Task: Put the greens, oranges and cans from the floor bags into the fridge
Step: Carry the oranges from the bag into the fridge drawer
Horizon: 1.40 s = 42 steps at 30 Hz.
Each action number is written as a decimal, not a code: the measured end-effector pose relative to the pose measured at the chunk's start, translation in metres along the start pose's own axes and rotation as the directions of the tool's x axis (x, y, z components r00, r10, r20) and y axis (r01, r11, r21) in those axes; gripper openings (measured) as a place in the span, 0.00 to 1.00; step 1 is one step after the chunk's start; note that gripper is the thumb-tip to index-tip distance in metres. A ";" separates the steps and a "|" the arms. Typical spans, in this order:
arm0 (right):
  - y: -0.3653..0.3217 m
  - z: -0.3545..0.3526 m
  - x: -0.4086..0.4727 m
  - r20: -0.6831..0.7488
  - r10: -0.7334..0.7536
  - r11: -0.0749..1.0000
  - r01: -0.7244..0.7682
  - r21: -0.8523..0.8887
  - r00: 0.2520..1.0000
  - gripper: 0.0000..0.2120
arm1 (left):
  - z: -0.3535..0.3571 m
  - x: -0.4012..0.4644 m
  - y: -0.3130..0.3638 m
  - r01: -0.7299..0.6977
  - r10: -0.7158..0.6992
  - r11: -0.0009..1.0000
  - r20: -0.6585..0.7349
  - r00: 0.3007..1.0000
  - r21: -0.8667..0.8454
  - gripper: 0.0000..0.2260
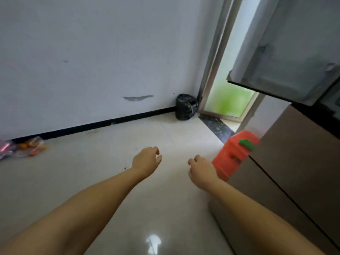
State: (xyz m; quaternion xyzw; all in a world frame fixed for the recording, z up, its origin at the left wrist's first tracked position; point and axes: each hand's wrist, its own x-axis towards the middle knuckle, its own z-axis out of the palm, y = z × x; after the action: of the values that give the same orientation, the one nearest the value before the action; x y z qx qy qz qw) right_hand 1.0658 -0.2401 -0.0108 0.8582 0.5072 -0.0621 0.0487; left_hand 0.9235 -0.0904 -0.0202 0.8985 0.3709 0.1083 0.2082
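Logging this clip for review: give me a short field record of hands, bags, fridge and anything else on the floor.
left hand: loosely curled, holds nothing
right hand: loosely curled, holds nothing
clear bag: on floor by the wall, far left, orange items inside
black bag: on floor in the corner beside the doorway
fridge: at right, upper door swung open
orange stool: beside the fridge, a green item on top

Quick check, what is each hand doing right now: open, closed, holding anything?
Left hand: open, fingers loosely curled, holding nothing.
Right hand: open, fingers loosely curled, holding nothing.
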 end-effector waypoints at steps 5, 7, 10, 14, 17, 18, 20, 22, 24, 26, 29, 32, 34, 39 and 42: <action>-0.124 -0.014 0.084 -0.005 -0.154 0.988 0.154 0.005 0.988 0.17 | -0.066 0.003 -0.127 0.170 -0.170 0.985 -0.084 0.982 -0.005 0.12; -0.174 -0.019 0.115 -0.011 -0.175 0.984 0.175 0.015 0.985 0.17 | -0.093 0.006 -0.178 0.235 -0.233 0.972 -0.099 0.967 0.011 0.12; -0.246 -0.024 0.155 -0.008 -0.222 0.975 0.222 0.007 0.975 0.17 | -0.131 0.007 -0.251 0.330 -0.327 0.944 -0.124 0.937 0.009 0.11; -0.325 -0.027 0.199 0.027 -0.278 0.960 0.278 -0.020 0.960 0.17 | -0.173 0.006 -0.332 0.420 -0.415 0.908 -0.120 0.902 0.011 0.11; -0.376 -0.030 0.232 0.054 -0.346 0.936 0.349 -0.052 0.936 0.17 | -0.195 0.008 -0.383 0.486 -0.483 0.874 -0.140 0.865 -0.013 0.09; -0.393 -0.031 0.245 0.058 -0.369 0.927 0.372 -0.056 0.928 0.17 | -0.200 0.011 -0.398 0.505 -0.502 0.863 -0.143 0.853 -0.020 0.09; -0.425 -0.032 0.273 0.067 -0.410 0.908 0.414 -0.059 0.909 0.17 | -0.210 0.019 -0.427 0.533 -0.532 0.845 -0.142 0.835 -0.037 0.08; -0.456 -0.033 0.305 0.074 -0.454 0.886 0.458 -0.071 0.888 0.17 | -0.218 0.033 -0.458 0.557 -0.556 0.830 -0.139 0.819 -0.040 0.08; -0.488 -0.033 0.341 0.079 -0.490 0.865 0.496 -0.080 0.868 0.17 | -0.227 0.053 -0.489 0.577 -0.576 0.816 -0.129 0.807 -0.035 0.08; -0.519 -0.036 0.378 0.086 -0.518 0.847 0.525 -0.089 0.851 0.17 | -0.239 0.077 -0.524 0.600 -0.601 0.798 -0.129 0.789 -0.051 0.07; -0.567 -0.041 0.434 0.146 -0.549 0.820 0.564 -0.096 0.823 0.17 | -0.262 0.111 -0.573 0.649 -0.655 0.756 -0.117 0.747 -0.085 0.05; -0.616 -0.046 0.489 0.199 -0.589 0.777 0.617 -0.126 0.783 0.18 | -0.286 0.138 -0.620 0.676 -0.683 0.730 -0.117 0.721 -0.100 0.08; -0.652 -0.052 0.519 0.228 -0.597 0.765 0.632 -0.127 0.769 0.18 | -0.299 0.148 -0.652 0.681 -0.693 0.721 -0.128 0.710 -0.126 0.08; -0.757 -0.047 0.578 0.255 -0.657 0.710 0.696 -0.104 0.709 0.16 | -0.324 0.164 -0.753 0.723 -0.728 0.685 -0.116 0.676 -0.086 0.09; -0.821 -0.030 0.610 0.260 -0.659 0.713 0.696 -0.084 0.706 0.16 | -0.342 0.174 -0.828 0.736 -0.740 0.673 -0.079 0.668 -0.071 0.07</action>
State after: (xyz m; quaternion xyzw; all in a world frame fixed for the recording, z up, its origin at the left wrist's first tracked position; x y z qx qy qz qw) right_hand 0.6391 0.6863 -0.0933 0.5914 0.7827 -0.1212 0.1515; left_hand 0.4114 0.6618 -0.0846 0.6617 0.7106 0.0664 0.2298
